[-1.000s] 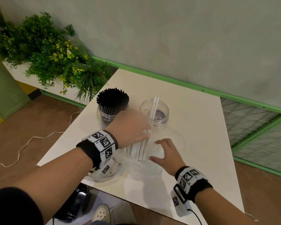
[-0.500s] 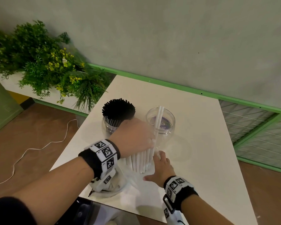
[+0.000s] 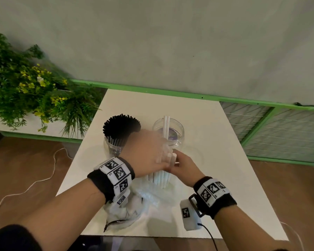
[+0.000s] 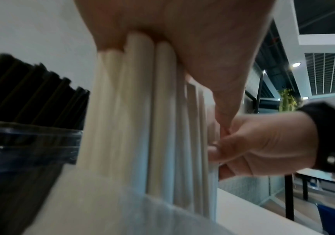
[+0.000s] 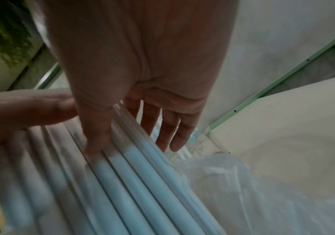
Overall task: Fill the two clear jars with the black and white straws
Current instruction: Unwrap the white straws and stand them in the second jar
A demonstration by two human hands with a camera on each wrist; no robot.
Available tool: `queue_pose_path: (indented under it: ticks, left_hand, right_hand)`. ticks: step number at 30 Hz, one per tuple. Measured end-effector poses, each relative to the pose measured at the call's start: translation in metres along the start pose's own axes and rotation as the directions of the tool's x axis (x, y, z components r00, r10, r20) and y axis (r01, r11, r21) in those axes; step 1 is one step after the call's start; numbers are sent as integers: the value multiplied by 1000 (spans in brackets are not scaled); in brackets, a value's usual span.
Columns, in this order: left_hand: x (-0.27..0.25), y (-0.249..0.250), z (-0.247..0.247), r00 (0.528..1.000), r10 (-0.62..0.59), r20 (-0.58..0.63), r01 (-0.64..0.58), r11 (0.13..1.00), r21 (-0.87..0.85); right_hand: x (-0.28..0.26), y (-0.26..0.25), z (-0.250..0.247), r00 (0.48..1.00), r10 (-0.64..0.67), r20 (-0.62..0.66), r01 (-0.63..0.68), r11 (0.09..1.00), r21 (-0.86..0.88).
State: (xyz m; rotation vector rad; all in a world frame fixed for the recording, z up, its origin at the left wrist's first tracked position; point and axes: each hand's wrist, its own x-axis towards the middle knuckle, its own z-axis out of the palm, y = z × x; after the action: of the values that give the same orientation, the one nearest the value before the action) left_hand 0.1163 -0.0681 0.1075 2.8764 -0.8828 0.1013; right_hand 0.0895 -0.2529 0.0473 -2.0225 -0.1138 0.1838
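My left hand (image 3: pixel 152 151) grips a bundle of white straws (image 3: pixel 159 178) that stands upright on the white table (image 3: pixel 216 151). My right hand (image 3: pixel 179 161) meets the bundle from the right and pinches a few of its outer straws (image 5: pixel 122 182) between thumb and fingers. Behind the hands stand two clear jars. The left jar (image 3: pixel 114 145) is packed with black straws (image 3: pixel 121 125). The right jar (image 3: pixel 178 131) holds two white straws (image 3: pixel 165 127). The left wrist view shows the bundle (image 4: pixel 142 127) close up, beside the black-straw jar (image 4: pixel 27 143).
A crumpled clear plastic bag (image 3: pixel 132 209) lies on the table under my left wrist, near the front edge. Green plants (image 3: pixel 25 87) stand left of the table. A green rail (image 3: pixel 243 101) runs along the wall behind. A white cable (image 3: pixel 34 182) trails on the floor.
My right hand has left the tabletop and come up against the right side of the bundle, taking hold of some straws. The left hand still holds the bundle upright.
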Motion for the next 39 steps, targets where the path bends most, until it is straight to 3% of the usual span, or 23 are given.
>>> queue_pose_path:
  ticks: [6, 16, 26, 30, 39]
  left_hand:
    - [-17, -8, 11, 996, -7, -86, -3, 993, -115]
    - [-10, 10, 11, 992, -95, -89, 79, 983, -165]
    - [-10, 7, 17, 974, -154, -165, 129, 979, -155]
    - [-10, 3, 18, 972, -167, -163, 145, 979, -142]
    - [-6, 4, 16, 970, -176, -169, 153, 978, -138]
  right_hand:
    - [-7, 2, 7, 998, 31, -55, -28, 999, 41]
    - [-6, -4, 10, 1000, -8, -22, 9, 999, 49]
    - [1, -26, 1, 966, -153, -209, 181, 976, 122]
    - [11, -47, -15, 920, -259, -294, 313, 937, 156]
    - [47, -103, -62, 858, -360, -367, 450, 871, 198]
